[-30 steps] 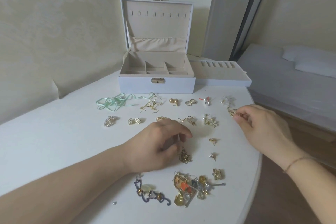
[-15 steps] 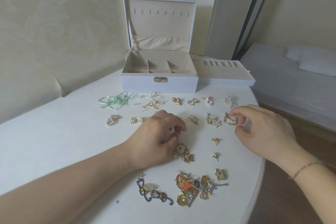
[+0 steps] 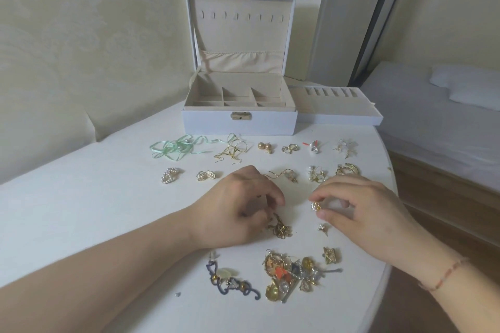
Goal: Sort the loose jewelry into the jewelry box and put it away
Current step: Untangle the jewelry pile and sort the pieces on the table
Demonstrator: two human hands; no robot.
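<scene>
Two bare hands work over a white round table (image 3: 81, 211), both low on its surface in front of the open jewelry box (image 3: 239, 123). That box sits at the far side of the table with its lid standing upright and its beige compartments showing nothing inside; a separate beige tray (image 3: 338, 113) lies just beside it on the right. The right hand (image 3: 362, 211) pinches a small gold earring (image 3: 315, 206) between thumb and forefinger, held just above the tabletop in front of the box. The left hand (image 3: 238, 211) has its fingers curled down onto a tangled gold chain piece (image 3: 280, 227) — the fingertips touch it, but whether they actually grip it I cannot tell. Closer to the box the jewelry lies in rows: a mint green ribbon piece (image 3: 173, 149), gold hook earrings (image 3: 232, 153), a pair of gold ball studs (image 3: 265, 146), and more small pairs to the right. Nearer than the hands, away from the box, a mixed heap of jewelry (image 3: 290, 274) rests unsorted, with a dark blue corded piece (image 3: 230, 282) to its left and a small gold clip (image 3: 330, 254) to its right. A thin red bracelet (image 3: 443, 276) circles the right wrist — beyond the table's right edge a bed with a white pillow (image 3: 465, 89) shows.
</scene>
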